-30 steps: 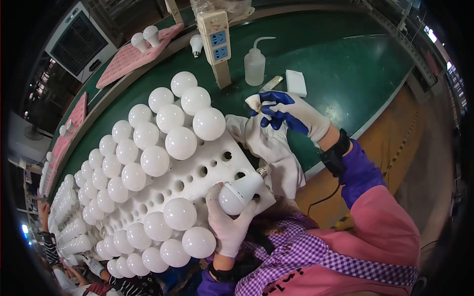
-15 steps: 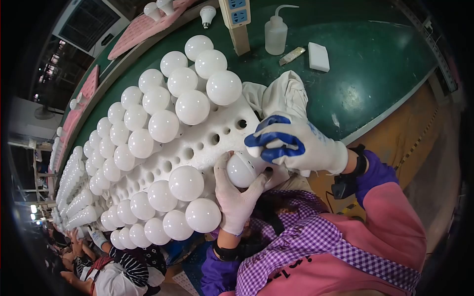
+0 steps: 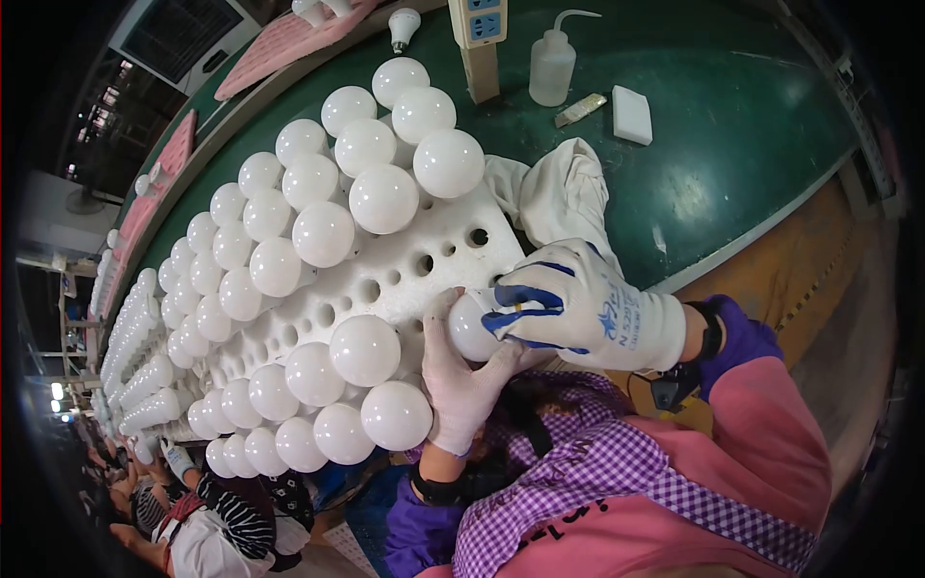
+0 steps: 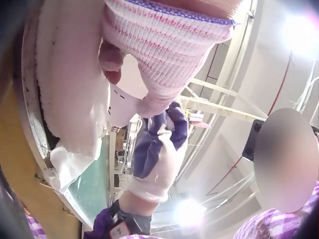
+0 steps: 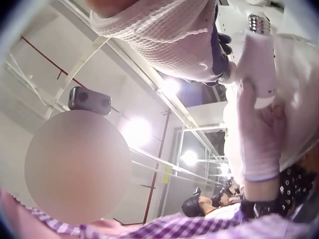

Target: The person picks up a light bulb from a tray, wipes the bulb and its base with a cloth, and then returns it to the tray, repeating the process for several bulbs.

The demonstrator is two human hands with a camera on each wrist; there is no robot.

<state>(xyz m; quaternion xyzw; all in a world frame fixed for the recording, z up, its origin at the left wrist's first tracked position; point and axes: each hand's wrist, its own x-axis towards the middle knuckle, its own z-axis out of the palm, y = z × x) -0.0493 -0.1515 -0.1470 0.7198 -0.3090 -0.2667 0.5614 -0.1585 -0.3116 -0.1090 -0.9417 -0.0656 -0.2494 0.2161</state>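
In the head view my gloved left hand (image 3: 461, 383) grips a white LED light bulb (image 3: 468, 326) by its round globe, thumb and fingers on opposite sides. The bulb lies tilted over the near end of a white foam tray (image 3: 461, 214). My right hand (image 3: 602, 310), in a white glove with blue coated fingers, reaches over the bulb's body. Between its curled fingertips it pinches a small white wad (image 3: 525, 306), mostly hidden by the fingers. The right wrist view shows the bulb's body (image 5: 259, 59) and its metal screw base (image 5: 259, 23) pointing away from the left hand.
Rows of bulbs (image 3: 383, 198) stand globe up in the foam tray. Beyond lie a crumpled white cloth (image 3: 568, 197), a squeeze bottle (image 3: 552, 69), a white block (image 3: 632, 116) and a socket post (image 3: 479, 39) on the green table (image 3: 718, 125). Another person (image 3: 226, 530) works at lower left.
My right hand has come down and inward from beside the cloth to the bulb, carrying the white wad. My left hand keeps its grip. The head view has shifted.
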